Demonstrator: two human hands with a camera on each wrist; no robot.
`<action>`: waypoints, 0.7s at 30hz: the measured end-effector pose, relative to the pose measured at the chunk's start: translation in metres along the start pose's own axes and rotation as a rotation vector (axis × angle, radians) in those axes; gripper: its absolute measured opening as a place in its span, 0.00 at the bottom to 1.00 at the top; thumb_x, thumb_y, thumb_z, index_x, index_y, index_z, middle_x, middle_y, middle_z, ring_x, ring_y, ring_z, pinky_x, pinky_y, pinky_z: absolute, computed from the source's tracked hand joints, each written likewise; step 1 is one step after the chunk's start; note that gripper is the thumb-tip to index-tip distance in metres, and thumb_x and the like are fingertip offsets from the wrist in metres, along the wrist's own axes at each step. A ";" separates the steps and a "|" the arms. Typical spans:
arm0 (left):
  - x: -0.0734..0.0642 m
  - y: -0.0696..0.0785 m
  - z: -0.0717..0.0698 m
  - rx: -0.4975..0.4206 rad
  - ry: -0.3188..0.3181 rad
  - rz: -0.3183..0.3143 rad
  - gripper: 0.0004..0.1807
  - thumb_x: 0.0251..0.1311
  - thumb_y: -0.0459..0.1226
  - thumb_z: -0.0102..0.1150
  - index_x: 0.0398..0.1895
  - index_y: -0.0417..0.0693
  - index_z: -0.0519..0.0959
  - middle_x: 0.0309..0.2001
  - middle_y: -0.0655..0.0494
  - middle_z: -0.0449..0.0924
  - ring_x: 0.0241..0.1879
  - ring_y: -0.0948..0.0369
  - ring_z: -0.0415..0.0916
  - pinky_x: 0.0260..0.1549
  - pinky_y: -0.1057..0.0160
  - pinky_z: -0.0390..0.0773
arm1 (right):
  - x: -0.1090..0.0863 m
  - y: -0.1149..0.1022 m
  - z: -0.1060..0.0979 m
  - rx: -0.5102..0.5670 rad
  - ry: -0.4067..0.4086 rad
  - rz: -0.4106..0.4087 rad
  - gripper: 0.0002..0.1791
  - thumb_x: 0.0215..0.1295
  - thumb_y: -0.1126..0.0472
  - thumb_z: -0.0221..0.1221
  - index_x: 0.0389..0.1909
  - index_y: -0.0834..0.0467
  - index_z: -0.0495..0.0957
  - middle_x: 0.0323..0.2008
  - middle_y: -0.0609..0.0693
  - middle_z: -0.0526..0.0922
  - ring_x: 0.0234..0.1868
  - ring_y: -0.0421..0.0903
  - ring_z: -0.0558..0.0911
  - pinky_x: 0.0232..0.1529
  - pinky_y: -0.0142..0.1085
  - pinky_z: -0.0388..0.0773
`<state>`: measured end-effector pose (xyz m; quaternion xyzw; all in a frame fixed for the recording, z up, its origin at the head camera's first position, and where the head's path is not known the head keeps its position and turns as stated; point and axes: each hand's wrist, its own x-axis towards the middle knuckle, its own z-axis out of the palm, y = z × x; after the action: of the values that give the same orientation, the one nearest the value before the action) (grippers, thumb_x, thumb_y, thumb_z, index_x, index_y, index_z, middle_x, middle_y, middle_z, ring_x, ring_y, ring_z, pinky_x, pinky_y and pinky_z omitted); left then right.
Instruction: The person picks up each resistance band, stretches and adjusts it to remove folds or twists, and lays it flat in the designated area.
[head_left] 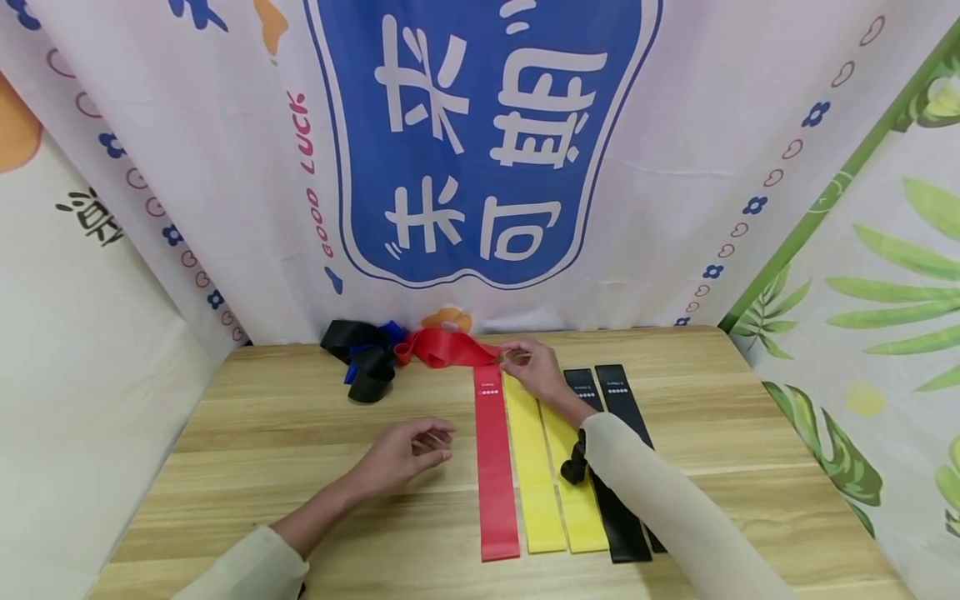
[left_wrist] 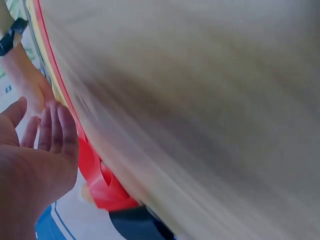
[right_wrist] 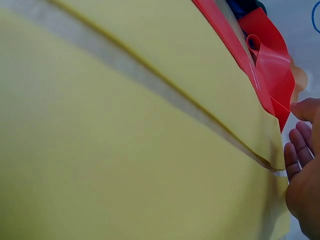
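Observation:
In the head view, my right hand [head_left: 534,371] is at the right end of a loose, twisted red resistance band [head_left: 450,348] near the back of the table, pinching its tip. The right wrist view has the thumb [right_wrist: 306,109] right at that band's edge. My left hand [head_left: 401,457] hovers over the table left of the flat bands, fingers loosely bent, holding nothing. A flat red band [head_left: 495,475] lies lengthwise, with two yellow bands [head_left: 536,483] and two black bands [head_left: 626,400] to its right. My right forearm partly hides the black ones.
A tangle of black bands [head_left: 369,375] and a blue band [head_left: 393,332] lies at the back left of the wooden table [head_left: 300,450]. Behind the table's back edge hangs a printed cloth [head_left: 660,208]; a leaf-patterned cloth [head_left: 885,350] hangs at the right.

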<state>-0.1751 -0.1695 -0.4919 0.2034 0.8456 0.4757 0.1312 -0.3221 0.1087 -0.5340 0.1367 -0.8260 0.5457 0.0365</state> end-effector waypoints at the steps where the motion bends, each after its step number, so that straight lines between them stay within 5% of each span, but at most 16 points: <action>1: 0.001 -0.001 -0.002 0.021 0.020 0.015 0.20 0.71 0.37 0.68 0.63 0.42 0.82 0.52 0.50 0.87 0.48 0.57 0.85 0.46 0.65 0.85 | 0.000 0.000 0.000 -0.002 -0.003 0.008 0.17 0.65 0.69 0.72 0.54 0.63 0.86 0.47 0.57 0.88 0.47 0.54 0.88 0.51 0.44 0.88; 12: 0.019 -0.004 -0.032 0.305 0.308 0.184 0.27 0.63 0.31 0.74 0.65 0.41 0.79 0.62 0.44 0.81 0.60 0.44 0.80 0.54 0.44 0.85 | 0.001 -0.004 -0.004 0.017 -0.057 0.049 0.22 0.66 0.68 0.72 0.61 0.64 0.83 0.56 0.59 0.87 0.56 0.57 0.87 0.58 0.48 0.85; 17: 0.026 -0.011 -0.044 0.493 0.388 0.174 0.31 0.62 0.34 0.75 0.69 0.40 0.76 0.66 0.40 0.78 0.63 0.44 0.77 0.62 0.41 0.79 | 0.002 -0.003 -0.004 0.019 -0.072 0.054 0.23 0.66 0.67 0.72 0.61 0.64 0.83 0.57 0.60 0.87 0.56 0.57 0.87 0.58 0.47 0.85; 21: 0.035 -0.018 -0.051 0.544 0.430 0.157 0.31 0.62 0.33 0.74 0.68 0.38 0.77 0.67 0.37 0.76 0.66 0.41 0.74 0.67 0.40 0.74 | 0.004 -0.003 -0.004 0.026 -0.073 0.053 0.23 0.66 0.68 0.72 0.62 0.64 0.83 0.58 0.60 0.87 0.57 0.57 0.87 0.59 0.47 0.85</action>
<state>-0.2306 -0.1996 -0.4820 0.1905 0.9315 0.2735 -0.1457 -0.3259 0.1104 -0.5289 0.1348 -0.8229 0.5519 -0.0101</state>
